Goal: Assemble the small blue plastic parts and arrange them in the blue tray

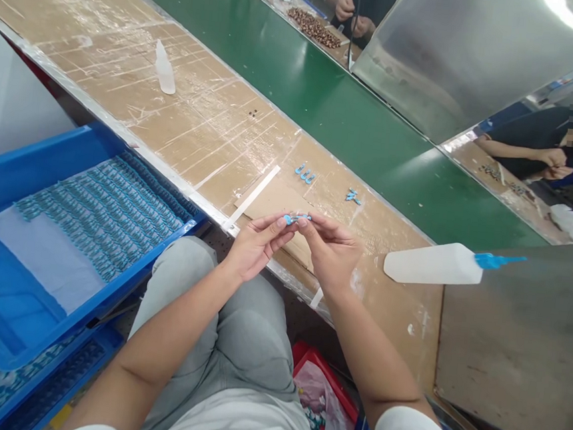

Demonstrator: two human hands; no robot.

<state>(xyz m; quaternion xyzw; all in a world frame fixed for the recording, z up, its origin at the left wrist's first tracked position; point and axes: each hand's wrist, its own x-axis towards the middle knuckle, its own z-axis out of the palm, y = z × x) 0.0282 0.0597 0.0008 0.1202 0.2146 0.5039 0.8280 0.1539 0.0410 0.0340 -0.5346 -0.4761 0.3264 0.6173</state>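
Between my two hands, over the front of the bench, is a small blue part (290, 220); its exact kind is too small to make out. My left hand (258, 243) pinches its left end between thumb and fingers. At the other end, the fingertips of my right hand (332, 249) close on it, hiding some of it. A flat cardboard piece (278, 201) lies under the hands. Just beyond them, several blue hook-shaped pieces (305, 174) lie in a row, with a small cluster of blue pieces (353, 196) to their right.
A large white bottle (432, 264) with a blue nozzle lies at right. One small white bottle (165, 69) stands farther left. The blue tray (36, 153) at left holds rows of blue parts. Behind the bench runs a green belt (280, 60); co-workers' hands (345, 6) show beyond.
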